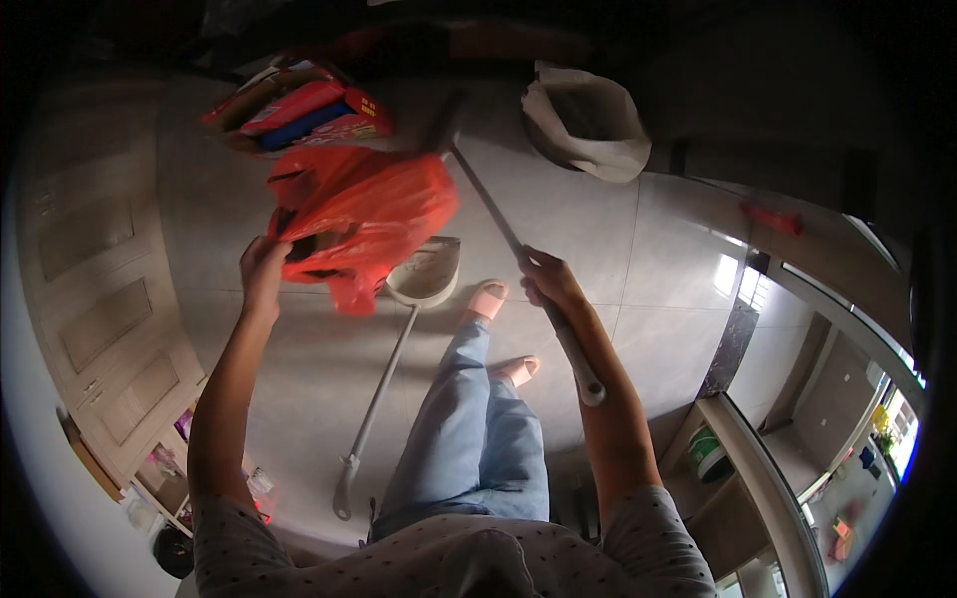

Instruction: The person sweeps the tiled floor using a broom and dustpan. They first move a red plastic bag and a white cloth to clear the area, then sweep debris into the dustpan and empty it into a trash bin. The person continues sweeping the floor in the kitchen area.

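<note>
My left hand [263,267] is closed on the edge of a thin red plastic bag [384,204], which hangs out over the floor ahead of me. Something dark and brown shows through its opening, too unclear to name. The long grey handle of a broom [490,199] is gripped in my right hand [550,279], slanting away to the far left. Its dark head is dim and smeared near the bag's far corner. Below the bag stands a pale long-handled dustpan [429,277], partly hidden by it, with its handle reaching back toward me past my left leg.
Red boxes and packaging [309,108] sit on the far left floor. A whitish bag-lined bin [588,125] stands at the far right. Panelled doors [90,249] run along the left. At the lower right, a shelf unit [698,419] holds a green-and-white bucket [708,454].
</note>
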Available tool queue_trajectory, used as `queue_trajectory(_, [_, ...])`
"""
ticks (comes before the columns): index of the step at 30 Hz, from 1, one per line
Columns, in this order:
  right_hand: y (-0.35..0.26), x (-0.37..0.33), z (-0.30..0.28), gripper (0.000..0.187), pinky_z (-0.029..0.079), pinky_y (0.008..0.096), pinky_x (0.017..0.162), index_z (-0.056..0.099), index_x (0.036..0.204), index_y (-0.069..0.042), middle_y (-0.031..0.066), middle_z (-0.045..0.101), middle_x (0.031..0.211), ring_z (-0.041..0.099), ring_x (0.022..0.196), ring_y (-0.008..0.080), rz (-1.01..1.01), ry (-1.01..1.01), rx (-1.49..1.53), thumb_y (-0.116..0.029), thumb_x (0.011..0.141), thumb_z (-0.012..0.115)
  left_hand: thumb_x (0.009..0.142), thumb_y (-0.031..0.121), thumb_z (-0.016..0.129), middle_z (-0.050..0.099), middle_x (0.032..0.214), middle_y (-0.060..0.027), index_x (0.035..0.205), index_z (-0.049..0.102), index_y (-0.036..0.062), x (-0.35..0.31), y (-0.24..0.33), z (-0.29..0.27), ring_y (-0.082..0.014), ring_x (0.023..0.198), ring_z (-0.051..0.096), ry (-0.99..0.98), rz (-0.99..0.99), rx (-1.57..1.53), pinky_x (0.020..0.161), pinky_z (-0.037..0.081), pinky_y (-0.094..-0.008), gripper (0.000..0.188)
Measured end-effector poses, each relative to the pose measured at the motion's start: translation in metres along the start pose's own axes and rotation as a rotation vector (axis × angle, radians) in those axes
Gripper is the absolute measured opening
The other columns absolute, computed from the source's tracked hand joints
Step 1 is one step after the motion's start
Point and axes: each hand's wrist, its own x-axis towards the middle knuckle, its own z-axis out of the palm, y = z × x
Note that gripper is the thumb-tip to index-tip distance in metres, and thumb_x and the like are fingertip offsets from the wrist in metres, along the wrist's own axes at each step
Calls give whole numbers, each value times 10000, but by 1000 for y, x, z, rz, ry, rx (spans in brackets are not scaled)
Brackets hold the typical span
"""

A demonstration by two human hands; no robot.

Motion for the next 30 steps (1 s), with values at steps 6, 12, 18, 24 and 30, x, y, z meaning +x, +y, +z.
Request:
queue_trajectory(6, [86, -85, -63, 444, 342, 231, 338, 420, 1228, -91, 27, 474, 541, 420, 376, 86, 131, 118, -1, -153, 811, 561, 714, 129, 577, 505, 685, 15, 725, 530, 24, 59, -27, 50, -73, 638, 451, -80, 129, 99, 586, 376, -231, 115])
queue_trajectory(12, [95, -161, -95, 481, 335, 234, 333, 371, 1263, -105, 30, 466, 530, 410, 367, 83, 270, 240, -85, -135, 813, 539, 669, 181, 605, 573, 692, -43, 710, 555, 15, 121, -67, 124, -124, 626, 516, -44, 175, 266, 568, 411, -262, 178])
queue_trajectory(18, [100, -175, -100, 497, 335, 223, 353, 352, 1275, -100, 14, 456, 529, 400, 387, 74, 279, 246, -29, -128, 812, 532, 723, 194, 641, 597, 761, -29, 861, 604, 47, 146, -110, 150, -133, 666, 552, -67, -71, 64, 602, 461, -239, 205])
queue_trajectory(24, [114, -189, -106, 493, 339, 220, 361, 362, 1268, -87, 17, 471, 542, 420, 399, 77, 255, 250, -5, -126, 807, 534, 669, 132, 536, 616, 910, -116, 927, 621, 89, 156, -139, 129, -234, 858, 582, 17, -73, 591, 764, 456, -313, 275])
queue_trajectory(30, [147, -230, -113, 474, 326, 224, 337, 373, 1251, -40, -5, 464, 497, 395, 357, 66, 165, 347, -123, -95, 803, 517, 684, 101, 535, 554, 862, -161, 909, 554, 66, 54, -30, 181, -313, 804, 540, 101, 891, 1324, 731, 450, -379, 229])
